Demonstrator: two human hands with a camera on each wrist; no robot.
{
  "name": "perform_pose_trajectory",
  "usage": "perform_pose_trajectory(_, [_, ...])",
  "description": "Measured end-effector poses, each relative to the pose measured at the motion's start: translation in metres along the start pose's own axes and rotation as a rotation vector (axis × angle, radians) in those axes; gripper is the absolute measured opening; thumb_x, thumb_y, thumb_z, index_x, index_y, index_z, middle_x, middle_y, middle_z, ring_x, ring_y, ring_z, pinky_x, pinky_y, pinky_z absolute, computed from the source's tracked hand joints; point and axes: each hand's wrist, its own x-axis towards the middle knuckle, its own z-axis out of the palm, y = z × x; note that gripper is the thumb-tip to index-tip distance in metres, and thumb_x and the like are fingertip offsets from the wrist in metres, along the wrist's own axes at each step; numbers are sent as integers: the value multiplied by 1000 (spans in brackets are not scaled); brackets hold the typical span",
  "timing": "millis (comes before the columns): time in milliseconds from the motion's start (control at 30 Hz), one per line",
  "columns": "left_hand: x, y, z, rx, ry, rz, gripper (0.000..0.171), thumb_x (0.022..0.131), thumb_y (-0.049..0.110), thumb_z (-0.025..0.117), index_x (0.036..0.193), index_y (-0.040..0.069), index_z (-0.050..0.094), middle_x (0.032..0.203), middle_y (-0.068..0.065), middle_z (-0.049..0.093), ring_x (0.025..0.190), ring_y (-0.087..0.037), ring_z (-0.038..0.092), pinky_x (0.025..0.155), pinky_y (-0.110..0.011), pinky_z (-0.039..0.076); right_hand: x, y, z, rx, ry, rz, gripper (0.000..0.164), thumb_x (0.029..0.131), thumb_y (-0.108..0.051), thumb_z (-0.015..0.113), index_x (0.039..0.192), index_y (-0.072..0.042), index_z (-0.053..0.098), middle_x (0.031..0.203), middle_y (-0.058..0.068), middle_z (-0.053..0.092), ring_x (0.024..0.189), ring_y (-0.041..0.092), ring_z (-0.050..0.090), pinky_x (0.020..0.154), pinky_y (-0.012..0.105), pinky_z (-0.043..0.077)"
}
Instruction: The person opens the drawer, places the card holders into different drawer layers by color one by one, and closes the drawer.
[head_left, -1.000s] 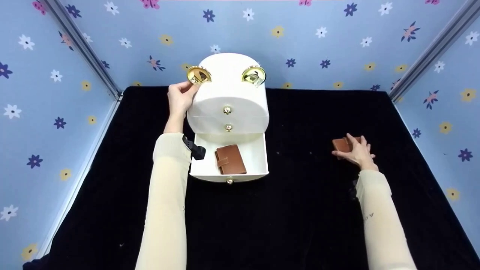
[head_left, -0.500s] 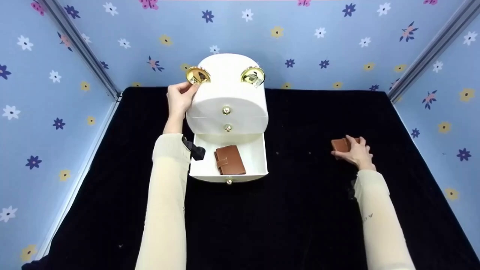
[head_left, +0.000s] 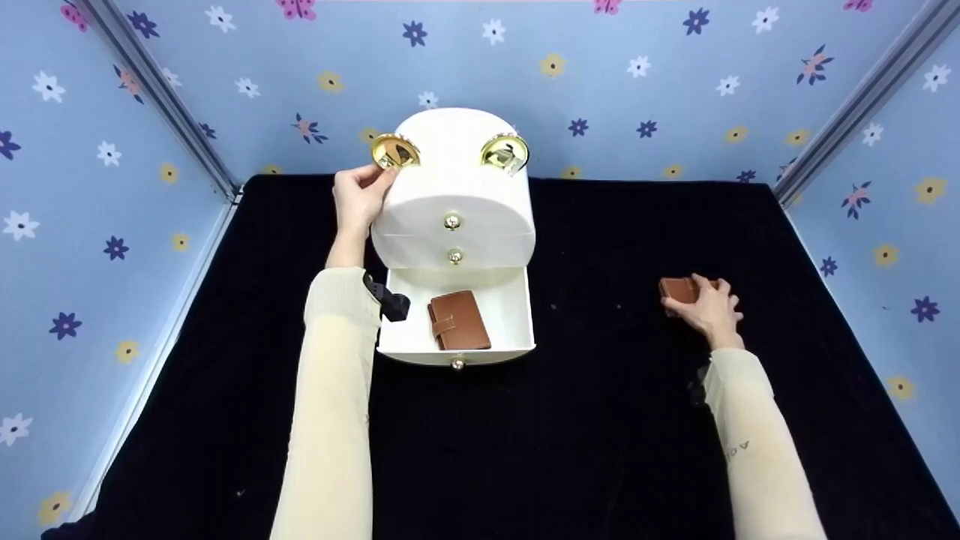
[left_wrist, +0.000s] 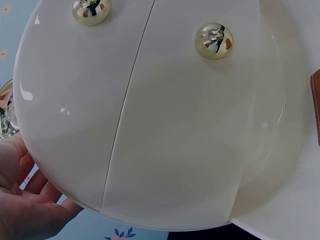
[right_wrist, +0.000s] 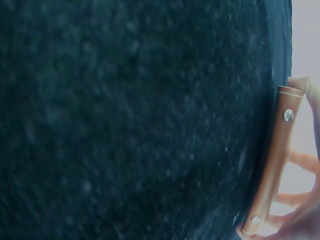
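Note:
In the head view a white drawer cabinet (head_left: 454, 176) stands at the back, its bottom drawer (head_left: 514, 319) pulled out. Inside that drawer lies a brown leather wallet (head_left: 463, 321) with a strap clasp. My left hand (head_left: 360, 199) holds the cabinet's left side, thumb close under a gold-rimmed mirrored round piece (head_left: 396, 151); in the left wrist view the fingers curve behind the cabinet's edge. Far to the right, my right hand (head_left: 714, 311) grips a second brown leather wallet (head_left: 676, 291) by its edges. The right wrist view shows this wallet's narrow side (right_wrist: 277, 155) with two metal snaps, low over the black cloth.
Black cloth (head_left: 600, 420) covers the table. Blue flowered panels (head_left: 600, 97) enclose the back and both sides, with metal posts at the corners. A second gold-rimmed round piece (head_left: 505, 154) sits at the cabinet's top right. Gold knobs (head_left: 455, 256) mark the drawers.
My right hand has shifted slightly toward me, its fingers drawn in a little around the wallet. The left hand keeps its place on the cabinet, and the drawer has not moved.

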Motion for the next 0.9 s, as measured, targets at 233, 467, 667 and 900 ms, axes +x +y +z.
perform_pose_trajectory(233, [-1, 0, 0, -3, -2, 1, 30, 80, 21, 66, 106, 5, 65, 103, -12, 63, 89, -15, 59, 75, -22, 46, -6, -12, 5, 42, 54, 7, 85, 75, -54, 60, 137, -4, 30, 134, 33, 17, 112, 54, 22, 80, 69, 21])
perform_pose_trajectory(467, [-2, -1, 1, 16, -2, 10, 29, 80, 22, 65, 104, 5, 67, 101, -11, 64, 86, -13, 59, 74, -21, 46, -15, -24, 8, 74, 87, -27, 82, 75, -53, 60, 136, -6, 33, 136, 30, 18, 112, 52, 24, 82, 69, 20])
perform_pose_trajectory(667, [-2, 0, 0, 15, -3, 12, 28, 80, 20, 65, 103, 5, 67, 101, -11, 64, 88, -15, 59, 75, -22, 46, -25, -38, 9, 64, 123, -59, 83, 72, -55, 62, 135, -8, 36, 136, 28, 20, 113, 50, 25, 81, 67, 24])
perform_pose_trajectory(900, [0, -1, 0, 4, -8, -12, 30, 81, 21, 65, 107, 6, 66, 105, -11, 63, 91, -16, 58, 77, -23, 46, -37, -59, 10, 80, 156, -108, 82, 71, -55, 64, 133, -9, 39, 135, 27, 23, 110, 48, 28, 80, 67, 26])
